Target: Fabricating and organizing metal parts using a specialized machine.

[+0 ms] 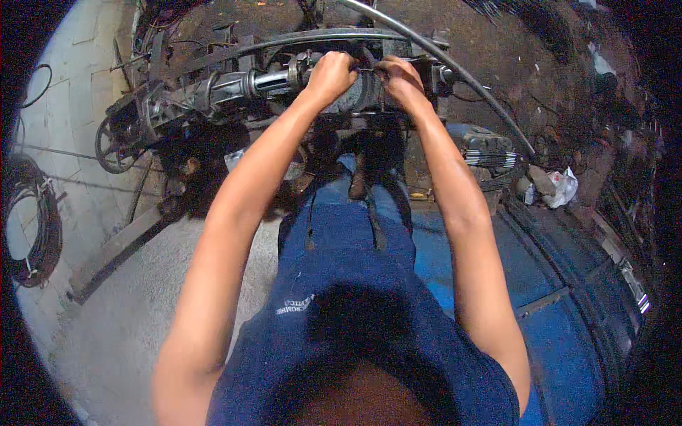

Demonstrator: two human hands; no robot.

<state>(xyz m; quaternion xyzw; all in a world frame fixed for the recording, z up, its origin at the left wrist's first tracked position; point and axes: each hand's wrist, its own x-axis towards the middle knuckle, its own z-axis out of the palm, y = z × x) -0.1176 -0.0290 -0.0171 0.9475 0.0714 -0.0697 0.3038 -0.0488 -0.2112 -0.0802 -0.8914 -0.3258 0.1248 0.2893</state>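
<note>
Fingers of the left hand [332, 79] are curling closed, their tips pinching one end of a thin, pale piece [366, 69], while the fingers of the right hand [400, 75] are bending closed around its other end; the piece is spanning the small gap between the hands, too fine for its kind to be told. Both hands are hovering over a grey round part [367, 92] of a dark machine [213, 96], and whether the piece is touching that part cannot be told. Just left of the left hand, a shiny shaft [272, 82] is running through the machine toward a spoked handwheel [114, 147], which is standing at its far left end. Beyond the hands, a long bent bar [442, 53] is sloping down to the right, passing near the right hand. Below the bar, a finned housing [490, 157] is sitting beside the right forearm, and a crumpled white bag [565, 188] is lying farther right. Nearer the body, a dark blue shirt [341, 263] is filling the lower middle, with a blue surface [561, 355] showing at the right. At the far left, a dark coil [48, 241] is resting near the pale wall or floor.
</note>
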